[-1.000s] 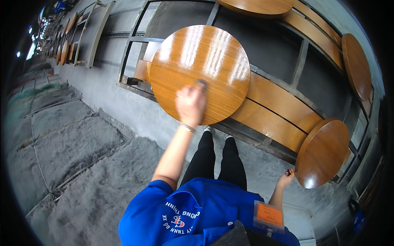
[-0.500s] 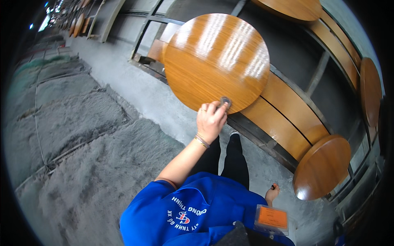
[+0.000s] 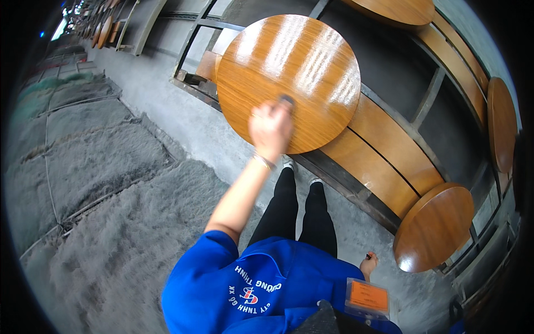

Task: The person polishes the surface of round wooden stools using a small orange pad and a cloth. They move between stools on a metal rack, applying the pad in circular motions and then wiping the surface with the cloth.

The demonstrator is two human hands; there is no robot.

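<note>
A round wooden tabletop (image 3: 328, 72), glossy and brown with bright light streaks on it, lies ahead of me. My left hand (image 3: 271, 125) reaches over its near part, blurred by motion. Its fingers are closed on a small dark grey pad (image 3: 286, 101), which lies at the tabletop's surface; the hand hides much of it. Low at my right side hangs my right hand (image 3: 370, 264), fingers curled round a small dark object (image 3: 367, 256). What that object is, I cannot make out. A smaller round wooden top (image 3: 434, 228) stands nearest to this hand.
Long curved wooden panels (image 3: 384, 147) run between the round tops on a dark metal rack (image 3: 428, 100). Another round top (image 3: 397, 10) sits at the far right, and one (image 3: 500, 125) near the right rim. Grey dust-covered filter matting (image 3: 111, 222) spreads at my left.
My left hand has moved up and left across the tabletop with the dark grey pad. My right hand has stayed at my side. The view has shifted slightly.
</note>
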